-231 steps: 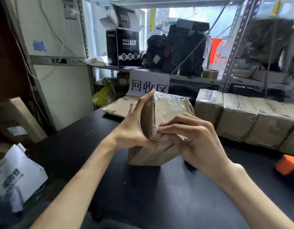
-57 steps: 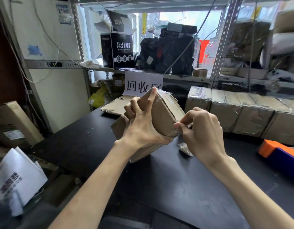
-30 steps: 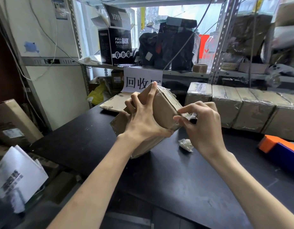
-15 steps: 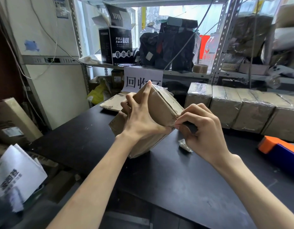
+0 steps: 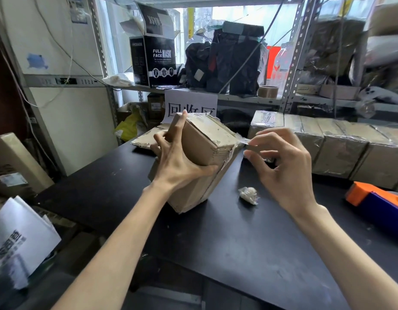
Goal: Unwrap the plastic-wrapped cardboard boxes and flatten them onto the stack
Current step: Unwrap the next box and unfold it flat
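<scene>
We see a box (image 5: 207, 139) standing tilted at the middle of the black counter (image 5: 238, 253), its lower end on the counter and its upper end leaning toward the far side. The left hand (image 5: 177, 164) grips it from the left. Its fingers (image 5: 181, 124) spread over the left face, 1 of them reaching the top edge, and the thumb lies across the near face. Clear wrap (image 5: 241, 139) clings to the box's top and right edge, while the near face looks like bare cardboard. A thin strip of the wrap stretches off the upper right corner to the right hand (image 5: 283, 168). That hand hovers just right of the box with its fingers curled and pinches the strip's end at the fingertips. We cannot tell which fingers close on it.

A small wad (image 5: 248, 194) of crumpled plastic lies on the counter near the box's right side, below the right hand. At the far right, wrapped boxes (image 5: 332, 151) stand side by side in a row on the counter. We count at least 4. Flat cardboard (image 5: 144, 139) lies far left of the box, partly hidden by the left hand. Beyond it a white sign (image 5: 191, 104) hangs at the shelf (image 5: 238, 98). The shelf carries a black mask box (image 5: 158, 61) and a tape roll (image 5: 267, 91). An orange and blue thing (image 5: 377, 202) sits at the counter's right edge.
</scene>
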Motion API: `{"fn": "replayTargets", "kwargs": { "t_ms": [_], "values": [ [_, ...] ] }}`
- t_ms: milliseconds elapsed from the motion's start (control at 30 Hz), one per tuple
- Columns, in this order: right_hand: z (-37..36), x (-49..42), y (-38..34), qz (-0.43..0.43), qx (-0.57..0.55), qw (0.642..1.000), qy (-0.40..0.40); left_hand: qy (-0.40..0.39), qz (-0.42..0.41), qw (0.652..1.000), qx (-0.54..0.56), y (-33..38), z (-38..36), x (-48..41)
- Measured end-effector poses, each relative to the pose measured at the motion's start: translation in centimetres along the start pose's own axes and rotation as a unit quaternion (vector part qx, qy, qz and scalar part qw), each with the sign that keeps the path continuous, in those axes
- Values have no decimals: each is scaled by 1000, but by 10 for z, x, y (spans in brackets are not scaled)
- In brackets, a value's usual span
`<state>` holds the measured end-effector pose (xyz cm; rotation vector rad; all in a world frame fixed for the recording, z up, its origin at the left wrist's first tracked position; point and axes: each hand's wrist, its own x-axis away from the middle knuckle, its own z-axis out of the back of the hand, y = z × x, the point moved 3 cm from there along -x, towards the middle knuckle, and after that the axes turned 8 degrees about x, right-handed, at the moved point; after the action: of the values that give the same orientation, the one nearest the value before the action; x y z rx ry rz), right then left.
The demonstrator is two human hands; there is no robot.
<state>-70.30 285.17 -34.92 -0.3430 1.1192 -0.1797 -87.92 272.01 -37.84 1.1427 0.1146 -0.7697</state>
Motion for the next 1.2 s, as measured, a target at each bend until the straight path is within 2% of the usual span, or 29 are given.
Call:
{"fn": "replayTargets", "kwargs": {
  "t_ms": [100, 200, 367, 533, 600, 667, 733, 767, 833, 933, 1133, 1200],
  "values": [
    [2, -6, 7, -91, -86, 992, 1, 6, 3, 1000, 0, -5, 1, -1],
    [-3, -10, 16, -180, -188, 965, -33, 6, 32, 999, 40, -12, 3, -4],
    [-22, -10, 18, -223, -254, 938, -72, -18, 63, 993, 94, -20, -1, 0],
    [-34, -13, 10, -230, -245, 939, -69, -38, 46, 992, 113, -15, 1, 0],
    [-38, -14, 12, -267, -201, 939, -76, -37, 33, 992, 114, -17, 3, 3],
    [-37, -14, 18, -305, -110, 942, -84, -31, 22, 992, 124, -23, 5, 6],
    [-29, -15, 19, -259, 18, 963, -76, -35, 14, 990, 134, -28, 7, 8],
    [-26, -15, 15, -208, 27, 975, -72, -39, 9, 990, 137, -30, 8, 9],
    [-25, -15, 6, -120, -25, 988, -93, -49, -4, 989, 137, -31, 8, 8],
    [-28, -15, 2, -49, -56, 990, -123, -44, -13, 991, 124, -29, 9, 7],
    [-16, 0, 0, -8, -49, 999, -8, -13, -62, 993, 104, -22, 9, 5],
    [-5, 1, 2, -89, -107, 989, 40, 2, -84, 994, 68, -18, 11, 8]
  ]
}}
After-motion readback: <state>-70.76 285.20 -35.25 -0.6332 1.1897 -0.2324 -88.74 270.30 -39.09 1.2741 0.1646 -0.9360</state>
